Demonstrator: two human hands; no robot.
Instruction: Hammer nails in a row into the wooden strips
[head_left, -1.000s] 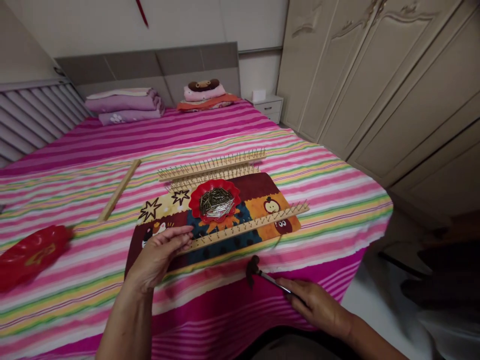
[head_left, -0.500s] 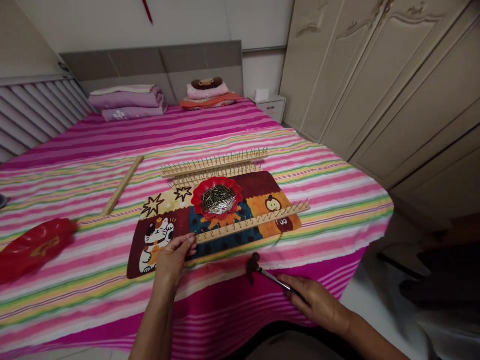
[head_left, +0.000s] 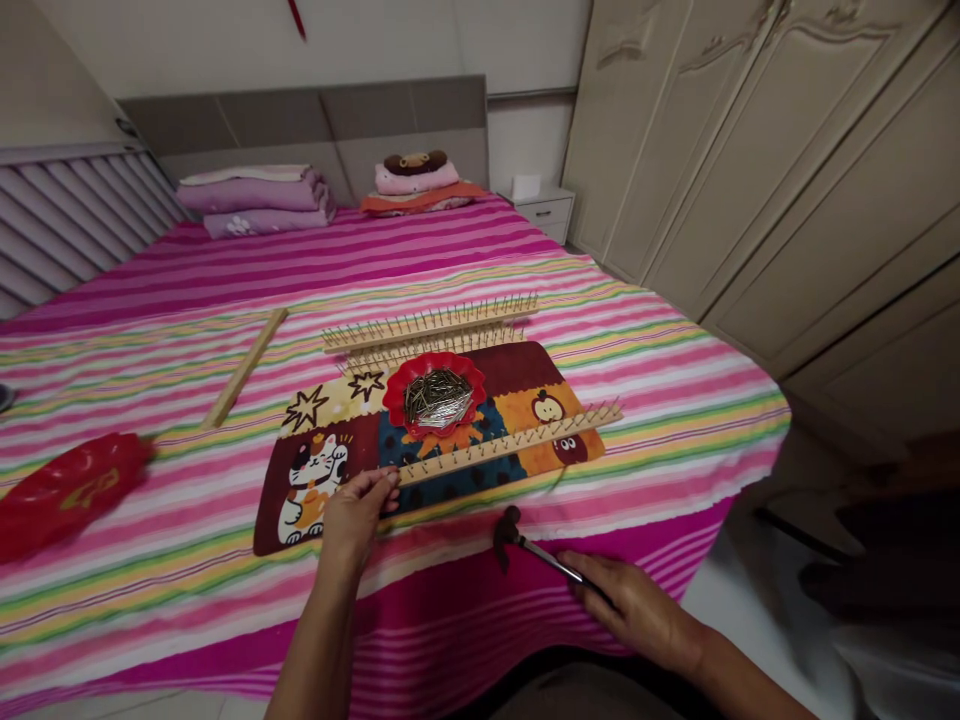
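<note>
My left hand is closed at the near left end of a wooden strip, with thumb and fingertips pinched together there. Whether a nail is also between the fingertips cannot be made out. A row of upright nails runs along this strip, which lies across a patterned mat. Lower right, my right hand grips the handle of a claw hammer; its dark head hangs over the bed's near edge. Behind the strip, a red scalloped bowl holds loose nails.
Two more nail-studded strips lie beyond the bowl. A bare wooden strip and a red oval tray are on the striped bedspread at left. Folded bedding is stacked near the headboard; wardrobes stand at right.
My left hand has shifted slightly to the right along the strip's left end. My right hand and the hammer have stayed in practically the same place.
</note>
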